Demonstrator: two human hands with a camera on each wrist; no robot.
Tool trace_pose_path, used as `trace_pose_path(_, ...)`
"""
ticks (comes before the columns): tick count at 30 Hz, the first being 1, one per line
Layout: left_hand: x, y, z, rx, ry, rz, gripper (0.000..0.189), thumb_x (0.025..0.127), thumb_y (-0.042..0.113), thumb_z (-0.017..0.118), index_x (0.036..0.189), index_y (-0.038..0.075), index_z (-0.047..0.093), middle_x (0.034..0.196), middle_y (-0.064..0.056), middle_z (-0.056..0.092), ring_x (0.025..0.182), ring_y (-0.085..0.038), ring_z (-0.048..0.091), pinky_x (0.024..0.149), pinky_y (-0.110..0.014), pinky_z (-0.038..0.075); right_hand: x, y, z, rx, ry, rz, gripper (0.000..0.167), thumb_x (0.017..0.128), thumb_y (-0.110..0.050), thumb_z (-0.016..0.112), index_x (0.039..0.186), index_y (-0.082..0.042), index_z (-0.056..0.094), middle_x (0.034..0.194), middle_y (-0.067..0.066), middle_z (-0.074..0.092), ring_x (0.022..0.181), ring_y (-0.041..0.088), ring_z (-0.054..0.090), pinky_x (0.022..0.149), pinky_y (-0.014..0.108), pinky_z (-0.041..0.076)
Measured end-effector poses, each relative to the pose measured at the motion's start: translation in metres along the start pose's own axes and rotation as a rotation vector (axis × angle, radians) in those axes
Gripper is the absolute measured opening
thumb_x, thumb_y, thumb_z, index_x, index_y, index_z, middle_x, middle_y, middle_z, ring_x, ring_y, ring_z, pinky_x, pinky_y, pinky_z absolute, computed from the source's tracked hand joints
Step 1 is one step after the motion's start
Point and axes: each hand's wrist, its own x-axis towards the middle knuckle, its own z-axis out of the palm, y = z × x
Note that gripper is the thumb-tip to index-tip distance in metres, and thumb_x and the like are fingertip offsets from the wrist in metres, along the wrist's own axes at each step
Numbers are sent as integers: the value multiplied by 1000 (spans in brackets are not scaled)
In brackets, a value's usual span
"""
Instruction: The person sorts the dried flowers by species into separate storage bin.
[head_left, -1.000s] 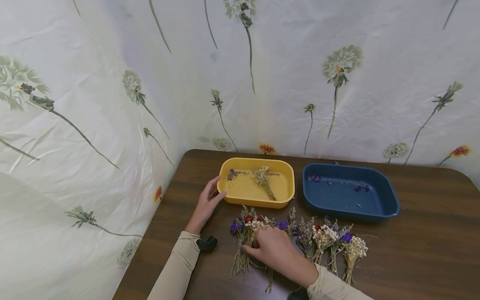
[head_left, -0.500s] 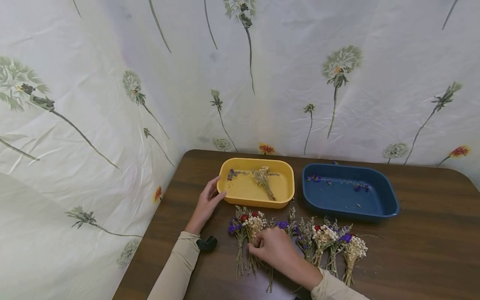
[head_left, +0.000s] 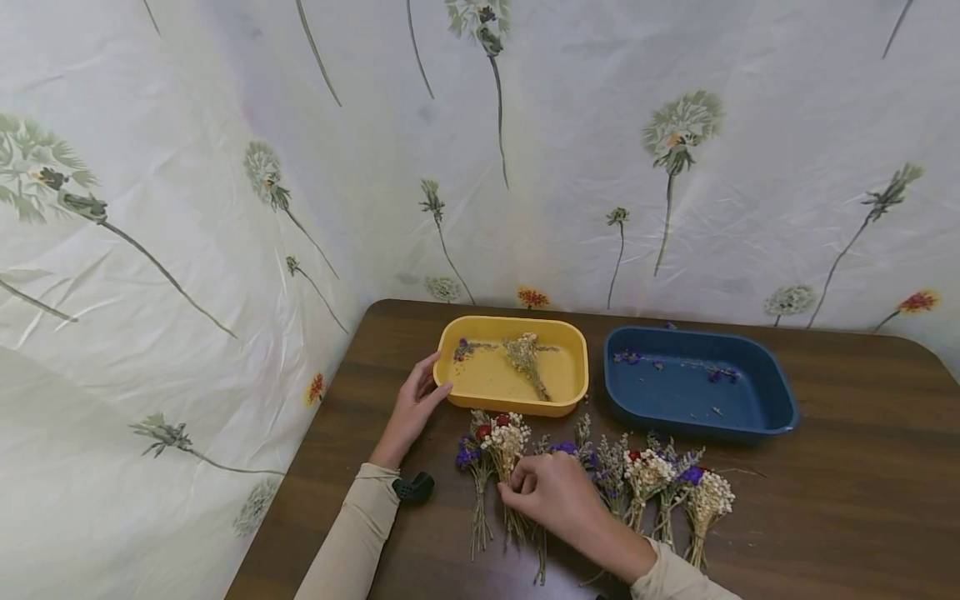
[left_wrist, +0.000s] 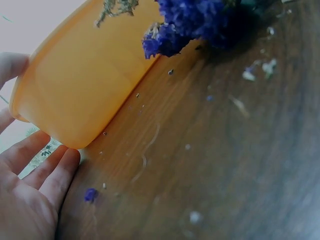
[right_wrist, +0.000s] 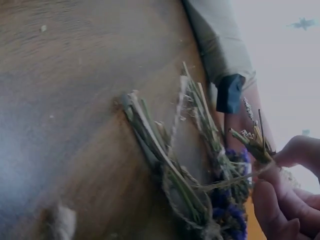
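Observation:
My right hand [head_left: 551, 492] pinches a small dried-flower bunch [head_left: 507, 442] with white blooms and red heads. In the right wrist view, its cut stems [right_wrist: 257, 147] stick out between thumb and fingers, and a strand of twine [right_wrist: 230, 184] runs from there to neighbouring stems. Just left of it lies a bunch with purple flowers [head_left: 468, 454]. My left hand [head_left: 412, 408] rests at the left end of the yellow tray [head_left: 510, 406]. In the left wrist view, its fairly straight fingers [left_wrist: 57, 172] lie by the tray's outer wall.
Inside the yellow tray lies one dried bunch [head_left: 527, 362] among loose bits. A blue tray [head_left: 697, 425] with purple crumbs stands to its right. Several more bunches [head_left: 648, 475] line the brown table [head_left: 847, 483] in front. A patterned sheet [head_left: 570, 167] hangs behind.
My right hand has shifted slightly right, and the white-and-red bunch has turned more upright. The purple bunch beside it has shifted slightly. My left hand stays at the yellow tray.

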Motion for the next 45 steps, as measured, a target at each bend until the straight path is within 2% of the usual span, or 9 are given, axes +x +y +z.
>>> trace_pose_path(6, 1, -2, 0, 5, 4, -3, 59, 102, 28, 67, 157, 23, 43, 164, -3, 40, 152, -29, 40, 124, -56, 32, 3, 1, -8, 76, 2, -31, 20, 85, -25, 83, 68, -28, 73, 61, -16, 69, 52, -13, 53, 55, 14, 48)
trace_pose_path(11, 2, -3, 0, -3, 0, 0, 58, 103, 26, 66, 157, 23, 43, 164, -5, 41, 152, -30, 40, 125, -57, 31, 8, 3, -18, 166, -39, -25, 18, 89, -26, 82, 72, -26, 75, 66, -15, 72, 58, -11, 61, 58, 16, 52)
trace_pose_path(20, 1, -1, 0, 30, 6, 14, 57, 103, 25, 65, 157, 22, 44, 163, -6, 42, 151, -31, 41, 125, -56, 30, 17, 7, -31, 281, -133, 62, 17, 91, -36, 80, 80, -24, 78, 73, -13, 75, 65, -3, 69, 62, 20, 56)
trace_pose_path(26, 1, 0, 0, 33, 7, 6, 57, 103, 25, 65, 156, 24, 44, 163, -5, 42, 151, -30, 41, 126, -56, 30, 22, 13, -38, 360, -163, 129, 20, 88, -43, 81, 84, -23, 79, 78, -10, 77, 71, 4, 72, 65, 25, 57)
trace_pose_path(29, 1, 0, -1, 33, 6, 1, 57, 103, 25, 65, 156, 24, 44, 163, -5, 42, 151, -30, 41, 125, -56, 30, 26, 18, -41, 399, -176, 161, 22, 87, -44, 82, 86, -22, 80, 79, -7, 78, 67, 12, 71, 59, 28, 56)
trace_pose_path(33, 1, -1, 0, 34, 10, 4, 57, 103, 23, 65, 156, 23, 44, 163, -5, 42, 151, -30, 41, 125, -56, 31, 31, 21, -48, 448, -191, 193, 26, 86, -43, 83, 91, -18, 80, 79, -1, 78, 53, 20, 61, 48, 33, 52)
trace_pose_path(38, 2, -1, 0, 30, 10, 2, 57, 103, 21, 65, 156, 21, 44, 164, -6, 41, 152, -31, 41, 125, -56, 31, 38, 25, -57, 497, -201, 205, 25, 88, -37, 83, 97, -14, 80, 84, 4, 80, 52, 16, 56, 50, 40, 53)
trace_pose_path(45, 3, -1, -1, 0, -5, 8, 59, 103, 24, 65, 157, 18, 42, 165, -9, 38, 152, -33, 39, 124, -58, 32, 52, 31, -64, 527, -192, 233, 27, 88, -35, 83, 101, -12, 80, 89, 5, 81, 56, 19, 60, 54, 41, 56)
